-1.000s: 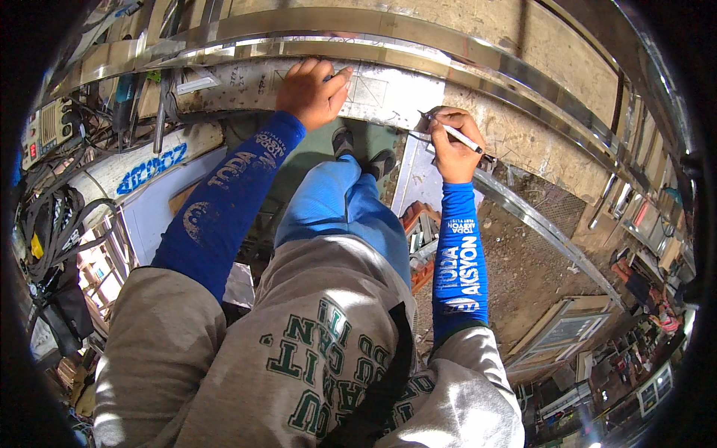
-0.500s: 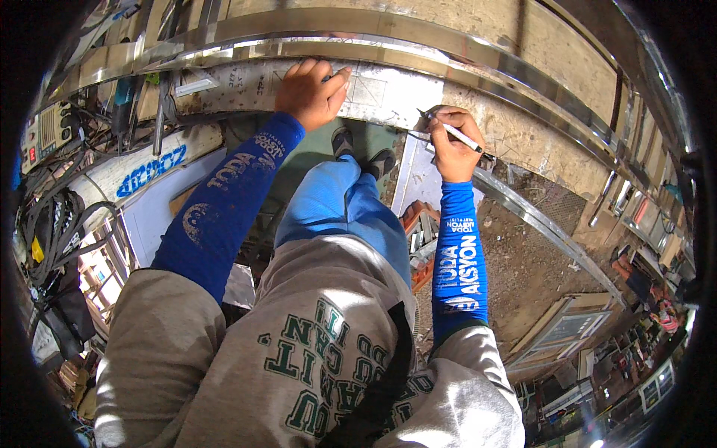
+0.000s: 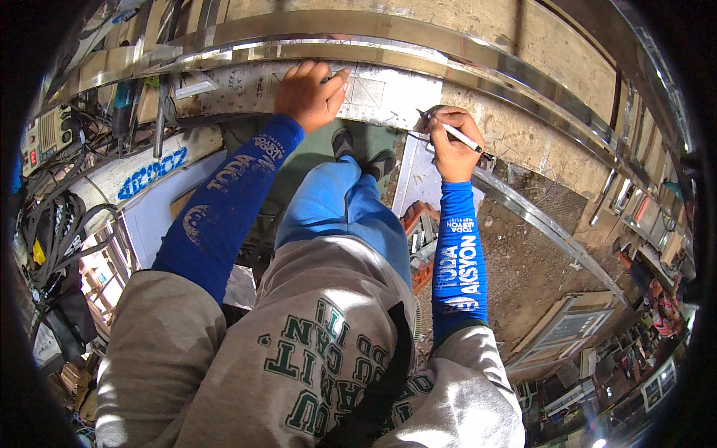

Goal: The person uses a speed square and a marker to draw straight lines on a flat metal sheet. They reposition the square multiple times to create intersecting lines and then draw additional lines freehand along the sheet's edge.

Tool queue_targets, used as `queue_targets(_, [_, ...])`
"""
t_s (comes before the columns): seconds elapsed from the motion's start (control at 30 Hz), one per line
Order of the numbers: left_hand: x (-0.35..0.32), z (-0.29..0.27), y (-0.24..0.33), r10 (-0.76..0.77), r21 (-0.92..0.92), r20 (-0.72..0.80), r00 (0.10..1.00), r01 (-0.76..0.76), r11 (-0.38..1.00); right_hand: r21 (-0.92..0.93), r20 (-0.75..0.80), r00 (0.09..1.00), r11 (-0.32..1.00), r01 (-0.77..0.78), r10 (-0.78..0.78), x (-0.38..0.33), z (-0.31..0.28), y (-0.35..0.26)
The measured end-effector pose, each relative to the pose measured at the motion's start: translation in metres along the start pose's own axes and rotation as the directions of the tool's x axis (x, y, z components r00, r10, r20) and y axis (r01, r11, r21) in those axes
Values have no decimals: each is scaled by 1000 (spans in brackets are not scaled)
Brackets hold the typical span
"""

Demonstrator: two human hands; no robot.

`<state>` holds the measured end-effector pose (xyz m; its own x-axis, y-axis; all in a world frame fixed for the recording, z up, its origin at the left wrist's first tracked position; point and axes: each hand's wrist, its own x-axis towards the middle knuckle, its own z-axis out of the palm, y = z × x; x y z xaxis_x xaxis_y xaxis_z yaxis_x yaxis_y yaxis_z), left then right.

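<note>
My left hand [image 3: 310,97] rests on a pale, marked board [image 3: 370,93], close to the lower edge of a long shiny metal bar [image 3: 418,58]. Its fingers are curled and the thumb is pressed in; a small dark bit shows by the thumb, too little to name. Pencil-like lines and scribbles cover the board near that hand. Farther right, my right hand [image 3: 455,149] is closed around a white marker pen [image 3: 464,137] with a black end. A dark pointed bit [image 3: 424,114] sticks out beyond its fingers by the board's edge.
Long metal profiles run across the bench [image 3: 515,123]. At left stand a control box [image 3: 46,134] and tangled black cables [image 3: 56,216]. A metal bar [image 3: 545,224] slants over the dirt floor by a framed window panel [image 3: 571,328]. Another person [image 3: 661,310] is at far right.
Both my hands stay almost where they were, the right still gripping the pen. The person at far right has shifted a little.
</note>
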<state>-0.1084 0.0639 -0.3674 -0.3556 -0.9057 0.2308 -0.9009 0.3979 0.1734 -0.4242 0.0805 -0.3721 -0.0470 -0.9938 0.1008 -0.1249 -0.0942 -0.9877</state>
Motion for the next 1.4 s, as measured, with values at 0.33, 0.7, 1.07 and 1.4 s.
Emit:
queue_targets(0.33, [1,0,0,0,-3,-2,1000,0,1000,-16,2,1000,1000,22,-22,1,1,-1])
queue_targets(0.7, [2,-1,1,10,-1,-11,1000,-10,1000,-9,-4,999,999,32,-32,1,1,-2])
queue_targets(1.07, [1,-1,0,4,-3,8,1000,-4,1000,-4,-6,1000,1000,18,-18,1,1,-1])
queue_targets(1.4, [2,-1,2,-5,8,11,1000,5,1000,26,-7,1000,1000,18,-17,1,0,2])
